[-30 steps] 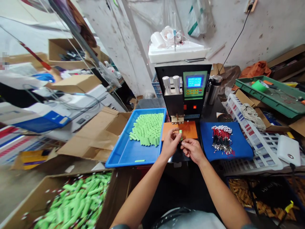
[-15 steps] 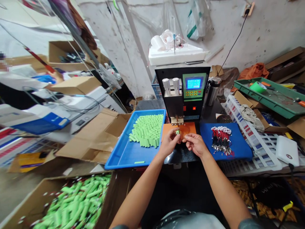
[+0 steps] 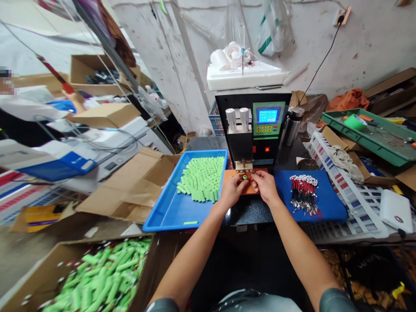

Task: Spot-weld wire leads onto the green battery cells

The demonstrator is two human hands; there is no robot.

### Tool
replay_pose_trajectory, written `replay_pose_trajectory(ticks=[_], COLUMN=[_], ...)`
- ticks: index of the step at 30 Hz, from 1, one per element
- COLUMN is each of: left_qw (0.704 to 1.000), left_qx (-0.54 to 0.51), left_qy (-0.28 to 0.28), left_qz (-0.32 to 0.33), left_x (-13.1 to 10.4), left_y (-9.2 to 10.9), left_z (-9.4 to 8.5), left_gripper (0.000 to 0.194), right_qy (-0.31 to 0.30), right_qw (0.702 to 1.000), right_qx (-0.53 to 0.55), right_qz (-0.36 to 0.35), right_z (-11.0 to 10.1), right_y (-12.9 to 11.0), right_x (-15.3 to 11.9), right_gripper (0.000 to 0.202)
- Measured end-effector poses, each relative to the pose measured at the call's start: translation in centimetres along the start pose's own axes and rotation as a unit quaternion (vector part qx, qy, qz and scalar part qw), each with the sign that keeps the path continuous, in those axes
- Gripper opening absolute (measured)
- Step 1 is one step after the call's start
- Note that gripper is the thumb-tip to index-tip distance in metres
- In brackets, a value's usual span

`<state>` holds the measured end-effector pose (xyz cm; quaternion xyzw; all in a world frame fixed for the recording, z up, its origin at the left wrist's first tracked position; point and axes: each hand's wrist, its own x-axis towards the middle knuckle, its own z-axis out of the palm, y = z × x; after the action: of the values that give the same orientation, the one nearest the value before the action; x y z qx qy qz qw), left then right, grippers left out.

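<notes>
My left hand (image 3: pixel 231 190) grips a green-wrapped battery cell (image 3: pixel 245 177), its round end showing. This cell sits at the electrodes of a black spot welder (image 3: pixel 238 147), over an orange board (image 3: pixel 230 173). Close on the right, my right hand (image 3: pixel 265 185) is closed in a pinch beside the cell; what its fingertips hold is too small to make out. Left of the board, a blue tray (image 3: pixel 162 214) carries many green battery cells (image 3: pixel 201 177). Red and black wire leads with white connectors (image 3: pixel 303 195) lie bundled on a blue cloth (image 3: pixel 334 208) to the right.
A cardboard box (image 3: pixel 35 268) of green wired packs stands at lower left. A steel flask (image 3: pixel 293 125) is beside the welder. Farther right are a white basket (image 3: pixel 364 221), a green tray (image 3: pixel 367 136) and a white power bank (image 3: pixel 395 209). Another person works at far left.
Both hands have moved forward, bringing the cell up to the welder's electrodes. My right hand has come closer to the cell. The camera view has shifted slightly.
</notes>
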<state>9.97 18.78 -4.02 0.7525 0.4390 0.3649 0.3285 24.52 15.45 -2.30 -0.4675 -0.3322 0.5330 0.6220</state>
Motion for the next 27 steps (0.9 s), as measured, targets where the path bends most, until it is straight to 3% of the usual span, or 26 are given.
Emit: replay_pose_trajectory(ticks=[10,18,27], left_qw=[0.999,0.998,0.999], left_qx=[-0.006,-0.038,-0.003], left_qy=[0.031,0.043,0.043], left_qz=[-0.010,-0.025,-0.021], left_x=[0.1,0.1,0.1], left_y=[-0.7,-0.9,-0.5], left_z=[0.5,0.8,0.8], left_gripper=[0.021,0.021,0.016], right_qy=[0.025,0.044,0.053], right_qw=[0.996,0.986,0.975], right_qx=[-0.078,-0.140,-0.194], right_qz=[-0.043,-0.079,-0.092], right_z=[1.0,1.0,0.9], right_y=[1.0,1.7,1.8], right_x=[0.9,0.9,0.9], right_gripper=[0.017,0.028,0.037])
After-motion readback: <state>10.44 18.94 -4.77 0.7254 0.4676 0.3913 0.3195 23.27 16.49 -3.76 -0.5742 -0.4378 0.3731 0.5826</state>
